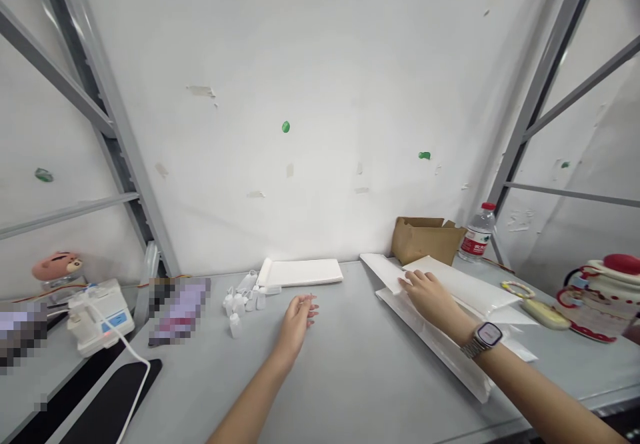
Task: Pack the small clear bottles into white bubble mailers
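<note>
At right, the right hand (423, 292) is resting on overlapping white sheets (470, 287), finger grip unclear. Left of it, the left hand (295, 324) is hovering empty, fingers loosely apart; one-handed pressing is risking the sheets sliding askew.

Red-capped bottle (477, 236) and red-lidded jug (603, 299) at right — power strip (96, 321) at left

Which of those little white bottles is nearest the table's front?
The frontmost white bottle, left of the left hand; the others sit farther back, toward the wall.
</note>
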`<state>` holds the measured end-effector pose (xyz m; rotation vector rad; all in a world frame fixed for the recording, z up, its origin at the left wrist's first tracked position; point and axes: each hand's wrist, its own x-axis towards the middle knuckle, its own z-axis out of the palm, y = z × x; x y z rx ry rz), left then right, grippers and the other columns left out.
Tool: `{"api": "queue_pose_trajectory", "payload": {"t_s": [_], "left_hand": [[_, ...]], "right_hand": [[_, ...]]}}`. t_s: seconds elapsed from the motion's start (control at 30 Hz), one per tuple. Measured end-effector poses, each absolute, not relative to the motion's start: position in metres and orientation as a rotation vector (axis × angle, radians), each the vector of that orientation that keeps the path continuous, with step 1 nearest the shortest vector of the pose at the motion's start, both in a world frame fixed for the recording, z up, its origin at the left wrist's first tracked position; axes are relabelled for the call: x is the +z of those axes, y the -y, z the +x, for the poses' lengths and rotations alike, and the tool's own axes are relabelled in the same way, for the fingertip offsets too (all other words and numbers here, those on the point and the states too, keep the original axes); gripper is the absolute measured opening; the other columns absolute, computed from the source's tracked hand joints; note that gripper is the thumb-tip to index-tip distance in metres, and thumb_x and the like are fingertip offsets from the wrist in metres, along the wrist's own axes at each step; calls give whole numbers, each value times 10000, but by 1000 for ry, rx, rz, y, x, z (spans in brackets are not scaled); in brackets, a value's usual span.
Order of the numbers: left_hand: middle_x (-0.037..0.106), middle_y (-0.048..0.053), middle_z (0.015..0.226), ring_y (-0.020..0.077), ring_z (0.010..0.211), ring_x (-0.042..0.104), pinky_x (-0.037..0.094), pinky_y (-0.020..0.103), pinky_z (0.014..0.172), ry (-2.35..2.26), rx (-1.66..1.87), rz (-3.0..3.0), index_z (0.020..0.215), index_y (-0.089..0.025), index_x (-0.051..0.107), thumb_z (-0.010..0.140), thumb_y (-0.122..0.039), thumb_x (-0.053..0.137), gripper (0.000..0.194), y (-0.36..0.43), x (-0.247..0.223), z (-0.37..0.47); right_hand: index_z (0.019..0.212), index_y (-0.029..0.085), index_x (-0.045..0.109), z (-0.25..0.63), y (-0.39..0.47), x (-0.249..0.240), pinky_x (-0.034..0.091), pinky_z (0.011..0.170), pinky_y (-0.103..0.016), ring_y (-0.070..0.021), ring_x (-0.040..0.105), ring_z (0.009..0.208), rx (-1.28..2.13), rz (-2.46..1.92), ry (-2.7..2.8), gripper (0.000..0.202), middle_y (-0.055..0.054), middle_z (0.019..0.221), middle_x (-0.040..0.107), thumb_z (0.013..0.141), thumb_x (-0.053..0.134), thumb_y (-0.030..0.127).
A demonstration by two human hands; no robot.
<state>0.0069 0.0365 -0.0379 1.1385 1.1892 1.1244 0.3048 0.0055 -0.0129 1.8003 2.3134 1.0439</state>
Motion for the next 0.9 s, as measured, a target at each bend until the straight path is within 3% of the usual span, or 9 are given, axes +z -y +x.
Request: {"api": "queue_pose_trajectory", "payload": {"t_s": [0.23,0.43,0.53,0.67,0.9], "left_hand": [[634,91,856,200,806,598,437,306,697,-1201,1113,1128,835,-162,594,620,-555,564,448,-34,-33,7],[634,95,832,202,789,598,429,311,692,-1177,1092,1164,838,-160,572,650,-494,559,383,-32,-36,12],[623,89,848,201,798,590,427,310,687,-1174,1216,1324,907,-173,565,730,-455,503,338,-24,-36,13],[604,66,829,191,798,556,418,305,712,-1087,1479,1796,1003,-215,585,795,-351,476,271,-12,-34,9],[572,43,805,155,749,526,442,282,644,-1120,1508,2102,1088,-200,511,852,-232,391,267,-12,-34,4]], "right_hand": [[879,127,595,316,-8,-16,434,630,-292,-195,564,717,931,1791,-2366,249,-114,855,580,747,440,-16],[1054,146,559,298,7,1,411,634,-290,-185,575,710,853,1924,-2340,445,-100,884,600,707,382,-70],[1117,150,526,260,2,4,418,701,-309,-208,569,821,814,1930,-2528,363,-115,953,589,794,401,41],[1144,172,512,200,-26,-9,423,776,-309,-208,533,948,501,1756,-2855,350,-112,1075,557,800,477,118],[1146,172,526,143,-105,-34,351,901,-355,-245,440,1127,317,1902,-2739,340,-129,1239,494,826,513,288]]}}
